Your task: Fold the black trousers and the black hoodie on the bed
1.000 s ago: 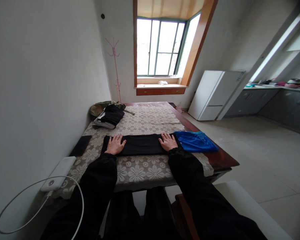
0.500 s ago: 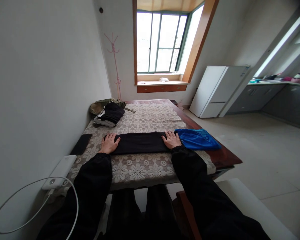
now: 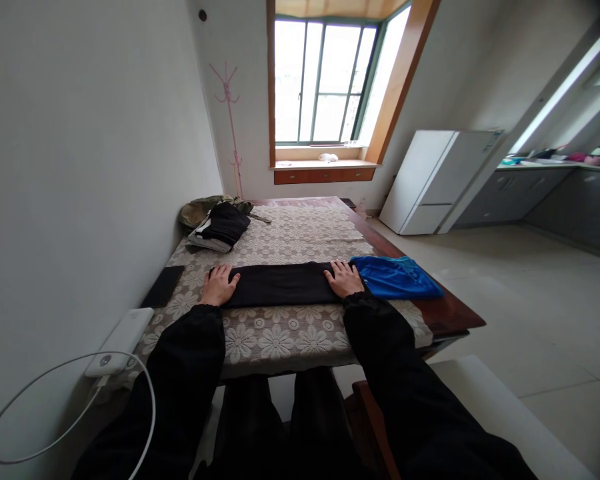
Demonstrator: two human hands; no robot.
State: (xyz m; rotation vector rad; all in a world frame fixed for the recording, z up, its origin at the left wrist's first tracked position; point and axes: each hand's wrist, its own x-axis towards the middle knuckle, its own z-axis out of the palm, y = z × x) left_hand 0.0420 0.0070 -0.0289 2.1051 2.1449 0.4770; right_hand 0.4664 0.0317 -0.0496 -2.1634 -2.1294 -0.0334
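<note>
Both our hands lie open and flat, left hand (image 3: pixel 219 285) and right hand (image 3: pixel 345 280) on the folded black garment (image 3: pixel 280 285), probably trousers: soft, light, limp, so we'd grip the folded ends.

A wooden table (image 3: pixel 450 313) carried a floral lace cloth (image 3: pixel 300 233); on it lay a long folded black garment (image 3: pixel 280 285), a blue garment (image 3: pixel 397 278), a heap of dark clothes (image 3: pixel 220 225), a black slab (image 3: pixel 163 287) and a white power bank (image 3: pixel 120 341)
</note>
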